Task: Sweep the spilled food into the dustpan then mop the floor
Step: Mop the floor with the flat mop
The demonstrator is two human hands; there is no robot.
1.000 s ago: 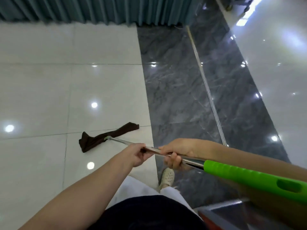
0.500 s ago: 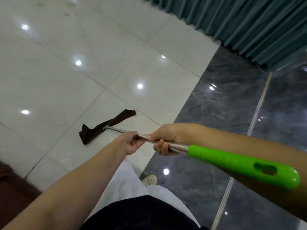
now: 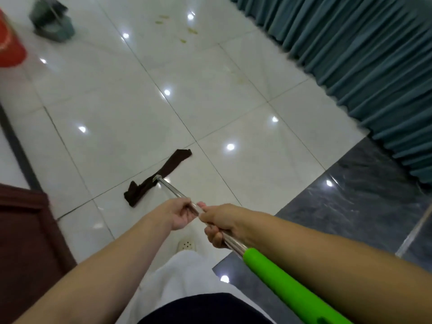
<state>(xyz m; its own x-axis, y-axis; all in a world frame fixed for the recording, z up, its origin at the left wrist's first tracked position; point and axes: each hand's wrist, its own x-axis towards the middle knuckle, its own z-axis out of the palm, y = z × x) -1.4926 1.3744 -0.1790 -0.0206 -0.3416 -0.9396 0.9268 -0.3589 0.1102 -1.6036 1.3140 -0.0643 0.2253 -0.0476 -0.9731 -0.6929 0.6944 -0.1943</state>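
Note:
I hold a mop by its steel pole (image 3: 174,192), which ends in a bright green grip (image 3: 285,285) near my right forearm. My left hand (image 3: 178,212) is closed round the pole further down; my right hand (image 3: 218,224) grips it just behind, touching the left. The mop's dark brown cloth head (image 3: 161,175) lies flat on the white tiles ahead of me. Yellowish food stains (image 3: 187,31) mark the tiles far ahead near the curtain. A grey-green dustpan (image 3: 52,23) stands at the top left.
A red bucket (image 3: 9,43) sits at the left edge. Dark brown wooden furniture (image 3: 25,232) stands close at my left. Teal curtains (image 3: 364,57) run along the right. Dark marble flooring (image 3: 350,206) starts at the lower right. My white shoe (image 3: 186,245) shows below my hands.
My view has swung left, bringing the food stains, dustpan and red bucket into sight. The mop head has turned with me on the tiles. Both hands keep their hold on the pole.

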